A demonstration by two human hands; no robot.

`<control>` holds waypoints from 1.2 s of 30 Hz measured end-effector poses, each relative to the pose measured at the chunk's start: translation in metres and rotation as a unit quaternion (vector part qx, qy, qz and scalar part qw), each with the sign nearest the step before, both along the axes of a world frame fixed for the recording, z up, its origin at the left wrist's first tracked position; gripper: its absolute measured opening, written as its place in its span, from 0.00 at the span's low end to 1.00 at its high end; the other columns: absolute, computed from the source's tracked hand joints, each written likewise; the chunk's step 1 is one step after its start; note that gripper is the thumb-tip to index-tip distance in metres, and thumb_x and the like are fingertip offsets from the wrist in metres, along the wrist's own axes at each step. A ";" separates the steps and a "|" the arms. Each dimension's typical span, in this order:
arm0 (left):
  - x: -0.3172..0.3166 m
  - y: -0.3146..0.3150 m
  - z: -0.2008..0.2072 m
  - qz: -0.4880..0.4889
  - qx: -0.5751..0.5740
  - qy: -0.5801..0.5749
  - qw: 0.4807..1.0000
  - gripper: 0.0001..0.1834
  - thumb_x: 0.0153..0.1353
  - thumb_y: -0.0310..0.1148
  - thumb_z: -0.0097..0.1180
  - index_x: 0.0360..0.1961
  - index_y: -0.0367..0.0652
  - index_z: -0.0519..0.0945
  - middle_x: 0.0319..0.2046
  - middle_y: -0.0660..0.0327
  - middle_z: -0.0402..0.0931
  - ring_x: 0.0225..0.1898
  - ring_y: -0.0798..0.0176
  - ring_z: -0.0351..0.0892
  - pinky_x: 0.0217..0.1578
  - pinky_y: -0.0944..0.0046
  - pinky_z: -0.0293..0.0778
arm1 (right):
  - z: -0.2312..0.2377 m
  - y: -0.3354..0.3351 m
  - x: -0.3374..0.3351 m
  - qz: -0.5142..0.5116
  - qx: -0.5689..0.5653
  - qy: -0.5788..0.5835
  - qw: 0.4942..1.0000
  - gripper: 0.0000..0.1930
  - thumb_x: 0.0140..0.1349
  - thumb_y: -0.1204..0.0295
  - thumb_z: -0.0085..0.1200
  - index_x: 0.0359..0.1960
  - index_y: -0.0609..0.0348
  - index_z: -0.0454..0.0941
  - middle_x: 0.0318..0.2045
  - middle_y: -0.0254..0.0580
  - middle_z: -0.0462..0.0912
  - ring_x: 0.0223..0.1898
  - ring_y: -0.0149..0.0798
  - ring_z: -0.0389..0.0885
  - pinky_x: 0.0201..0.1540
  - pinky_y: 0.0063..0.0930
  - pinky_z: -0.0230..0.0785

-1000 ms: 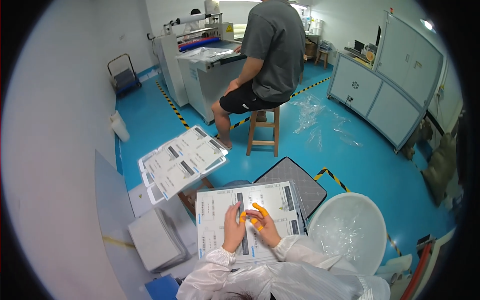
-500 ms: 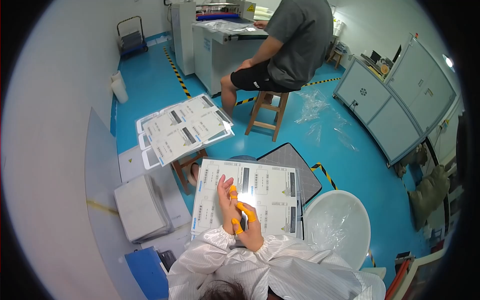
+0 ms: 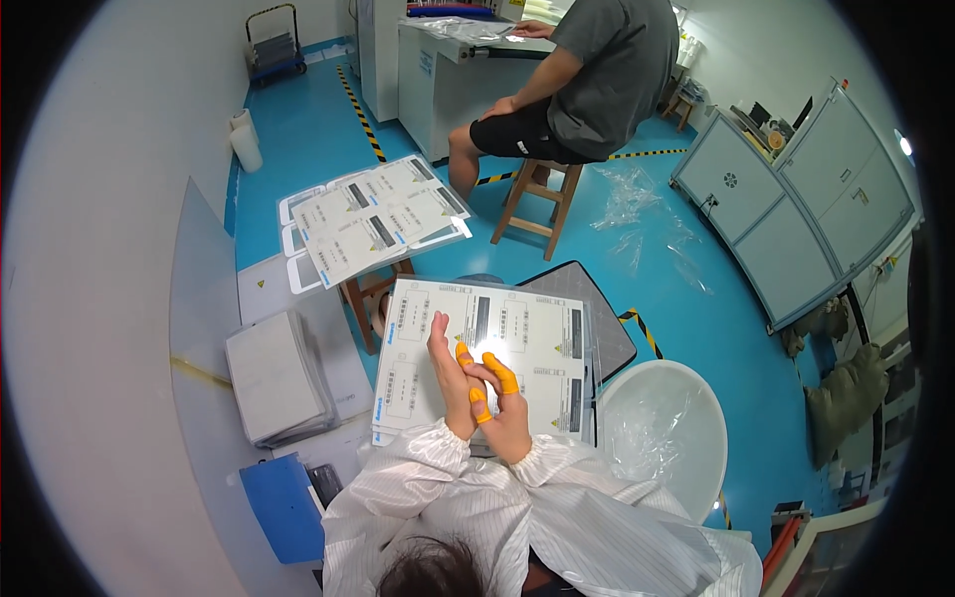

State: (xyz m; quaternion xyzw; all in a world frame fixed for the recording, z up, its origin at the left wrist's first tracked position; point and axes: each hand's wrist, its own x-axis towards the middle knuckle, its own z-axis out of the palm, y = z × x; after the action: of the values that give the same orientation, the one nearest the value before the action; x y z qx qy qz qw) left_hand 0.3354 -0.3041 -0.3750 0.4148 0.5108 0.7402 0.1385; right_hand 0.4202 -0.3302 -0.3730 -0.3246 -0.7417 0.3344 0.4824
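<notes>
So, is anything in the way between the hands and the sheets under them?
Nothing visible, apart from the orange finger covers. The left hand and right hand meet over the sheets; neither holds anything visible, and whether they touch the sheets can't be told.

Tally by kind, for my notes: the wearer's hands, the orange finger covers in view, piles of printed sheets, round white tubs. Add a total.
Wearer's hands: 2
Orange finger covers: 3 visible
Piles of printed sheets: 2
Round white tub: 1
Total: 8
</notes>
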 end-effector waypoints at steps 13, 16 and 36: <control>0.020 -0.038 0.038 -0.408 -0.015 -0.311 0.858 0.34 0.59 0.22 0.40 0.65 0.51 0.44 0.60 0.48 0.52 0.60 0.51 0.58 0.56 0.59 0.62 | 0.029 0.001 0.027 0.080 0.186 0.031 0.979 0.26 0.64 0.62 0.43 0.60 0.60 0.54 0.41 0.47 0.78 0.45 0.42 0.76 0.51 0.33 0.63; 0.008 -0.044 0.058 -0.482 -0.069 -0.397 0.778 0.32 0.63 0.26 0.40 0.65 0.50 0.42 0.61 0.48 0.51 0.60 0.51 0.58 0.56 0.59 0.62 | 0.042 0.002 0.035 0.093 0.223 0.041 0.969 0.31 0.57 0.72 0.54 0.61 0.54 0.52 0.40 0.47 0.79 0.42 0.41 0.78 0.46 0.31 0.68; -0.025 -0.038 0.081 -0.573 -0.084 -0.330 0.745 0.50 0.50 0.28 0.60 0.66 0.48 0.38 0.61 0.47 0.52 0.60 0.51 0.58 0.58 0.55 0.58 | 0.100 0.015 0.033 0.313 -0.076 0.063 0.944 0.45 0.47 0.88 0.56 0.64 0.47 0.45 0.43 0.55 0.75 0.45 0.45 0.76 0.49 0.35 0.67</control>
State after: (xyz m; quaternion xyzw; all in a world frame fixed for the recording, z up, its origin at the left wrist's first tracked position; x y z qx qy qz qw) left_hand 0.3105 -0.3419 -0.2941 0.3464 0.1594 0.5662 0.7308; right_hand 0.4533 -0.3149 -0.2735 -0.0894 -0.7464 0.5437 0.3733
